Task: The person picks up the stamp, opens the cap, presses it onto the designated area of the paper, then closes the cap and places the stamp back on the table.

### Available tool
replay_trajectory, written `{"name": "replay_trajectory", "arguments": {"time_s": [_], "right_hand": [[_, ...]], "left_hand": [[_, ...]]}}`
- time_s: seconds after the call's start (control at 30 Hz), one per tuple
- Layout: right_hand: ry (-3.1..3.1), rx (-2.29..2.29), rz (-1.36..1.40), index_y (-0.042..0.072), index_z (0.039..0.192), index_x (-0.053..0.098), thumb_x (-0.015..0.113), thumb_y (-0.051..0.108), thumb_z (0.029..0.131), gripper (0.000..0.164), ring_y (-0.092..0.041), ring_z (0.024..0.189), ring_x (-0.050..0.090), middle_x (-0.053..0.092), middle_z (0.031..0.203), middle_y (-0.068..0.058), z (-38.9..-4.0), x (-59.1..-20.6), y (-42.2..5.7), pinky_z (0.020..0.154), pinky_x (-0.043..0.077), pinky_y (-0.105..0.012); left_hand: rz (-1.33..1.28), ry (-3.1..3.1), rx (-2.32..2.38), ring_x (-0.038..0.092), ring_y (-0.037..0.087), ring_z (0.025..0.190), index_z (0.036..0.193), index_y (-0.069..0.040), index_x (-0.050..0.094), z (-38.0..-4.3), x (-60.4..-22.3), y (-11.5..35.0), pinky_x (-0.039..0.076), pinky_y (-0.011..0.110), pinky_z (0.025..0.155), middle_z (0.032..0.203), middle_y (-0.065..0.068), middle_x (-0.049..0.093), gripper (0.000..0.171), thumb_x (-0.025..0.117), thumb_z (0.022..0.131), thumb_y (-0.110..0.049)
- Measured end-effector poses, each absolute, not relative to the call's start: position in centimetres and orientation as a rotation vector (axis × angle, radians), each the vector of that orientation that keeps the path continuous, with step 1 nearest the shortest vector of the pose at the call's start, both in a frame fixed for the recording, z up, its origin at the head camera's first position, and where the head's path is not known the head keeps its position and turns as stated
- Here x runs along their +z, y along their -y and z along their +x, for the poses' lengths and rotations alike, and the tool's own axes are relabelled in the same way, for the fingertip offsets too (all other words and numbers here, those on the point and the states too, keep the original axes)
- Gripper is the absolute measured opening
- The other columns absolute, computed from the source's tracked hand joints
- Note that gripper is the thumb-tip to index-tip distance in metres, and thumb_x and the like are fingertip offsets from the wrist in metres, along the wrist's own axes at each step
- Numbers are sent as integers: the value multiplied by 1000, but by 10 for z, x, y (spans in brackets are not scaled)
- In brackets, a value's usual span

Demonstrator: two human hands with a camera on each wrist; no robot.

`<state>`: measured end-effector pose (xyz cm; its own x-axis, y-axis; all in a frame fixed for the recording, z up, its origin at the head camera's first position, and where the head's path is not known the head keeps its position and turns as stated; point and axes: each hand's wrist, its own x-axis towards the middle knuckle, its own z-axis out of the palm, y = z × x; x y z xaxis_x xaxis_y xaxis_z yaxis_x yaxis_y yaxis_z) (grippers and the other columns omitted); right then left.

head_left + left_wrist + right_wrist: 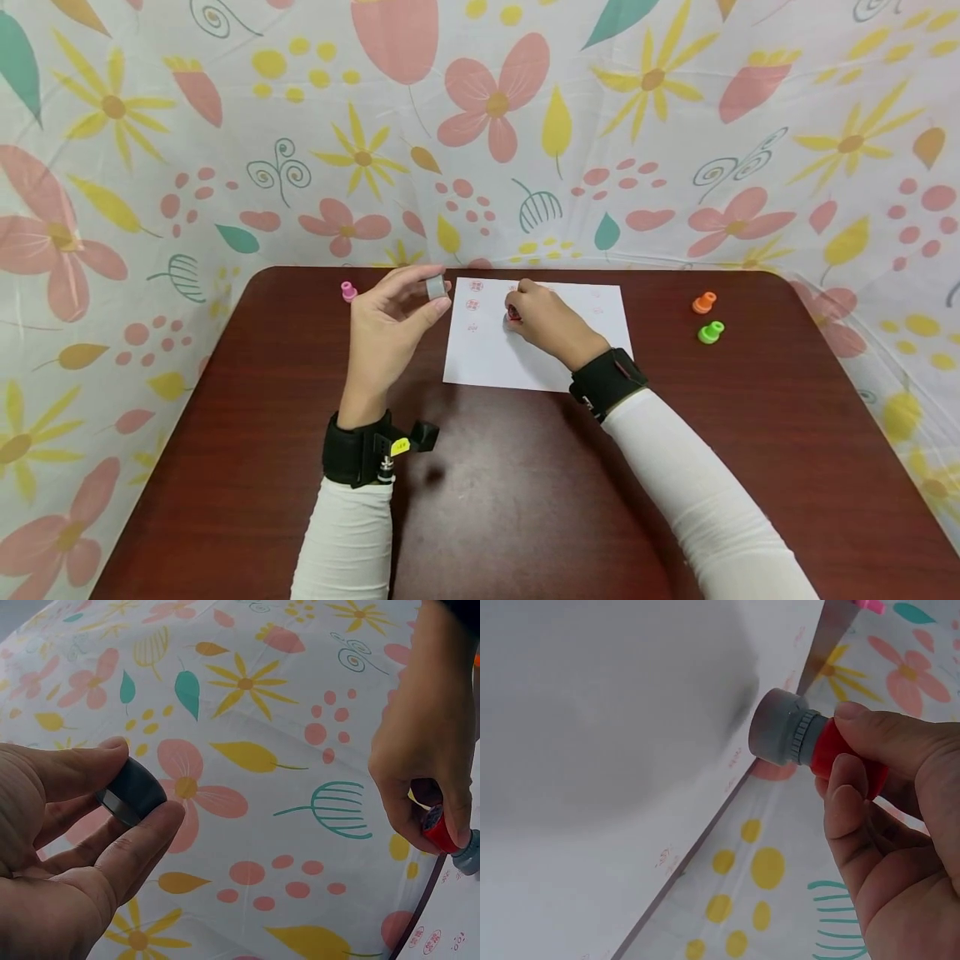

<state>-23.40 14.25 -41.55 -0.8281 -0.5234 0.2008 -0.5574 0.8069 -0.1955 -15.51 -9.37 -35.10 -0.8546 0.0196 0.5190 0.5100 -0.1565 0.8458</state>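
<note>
My left hand [386, 333] is raised at the left of the white paper [487, 362]. It pinches a short grey cap [133, 791] between thumb and fingertips. Over the middle of the sheet, my right hand [551, 323] grips a stamp [829, 750] by its red handle. The stamp's round grey head [774, 726] points toward the paper in the right wrist view; whether its face touches the sheet is hidden. Small red stamp prints [472, 305] run along the upper part of the paper, some of them faint.
Orange [704, 302] and green [711, 332] small stamps stand on the dark brown table [502, 483] to the right of the paper. A pink one [348, 291] is beyond my left hand. Flower-patterned cloth [285, 225] hangs behind the table and down its sides.
</note>
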Motion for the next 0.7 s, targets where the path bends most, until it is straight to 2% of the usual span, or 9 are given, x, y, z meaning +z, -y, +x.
{"name": "replay_trajectory", "arguments": {"time_s": [0.13, 0.2, 0.4, 0.6, 0.7], "right_hand": [[2876, 367, 861, -2, 99, 72, 80, 7, 89, 16, -24, 81, 64, 61, 95, -14, -235, -416, -141, 73, 57, -34], [2888, 350, 867, -1, 98, 71, 80, 8, 90, 15, -23, 82, 63, 61, 95, -14, -236, -417, -141, 73, 57, -33], [2925, 315, 861, 0, 97, 72, 79, 9, 91, 13, -23, 83, 63, 61, 96, -13, -239, -423, -140, 74, 56, -33], [2944, 299, 852, 1, 94, 73, 79, 9, 92, 10, -23, 84, 65, 62, 98, -15, -242, -422, -139, 74, 56, -33], [2943, 295, 845, 0, 95, 74, 78, 8, 92, 9, -23, 83, 65, 63, 98, -15, -242, -422, -139, 74, 57, -33]], "left_hand": [[-604, 1798, -2059, 70, 19, 97, 121, 7, 72, -156, -352, 94, 62, 26, 81, 114, 24, 68, 35, 76, 86, 11], [-611, 1802, -2056, 70, 19, 98, 121, 8, 71, -156, -352, 94, 62, 26, 81, 114, 26, 67, 35, 76, 86, 11], [-605, 1828, -2041, 70, 20, 99, 122, 8, 71, -156, -353, 93, 62, 26, 83, 112, 5, 72, 36, 76, 87, 10], [-593, 1839, -2047, 69, 21, 99, 122, 8, 71, -155, -353, 92, 62, 26, 82, 115, 19, 69, 36, 76, 87, 11], [-589, 1844, -2047, 69, 22, 99, 122, 8, 71, -155, -353, 91, 62, 26, 82, 115, 20, 68, 36, 76, 86, 11]]}}
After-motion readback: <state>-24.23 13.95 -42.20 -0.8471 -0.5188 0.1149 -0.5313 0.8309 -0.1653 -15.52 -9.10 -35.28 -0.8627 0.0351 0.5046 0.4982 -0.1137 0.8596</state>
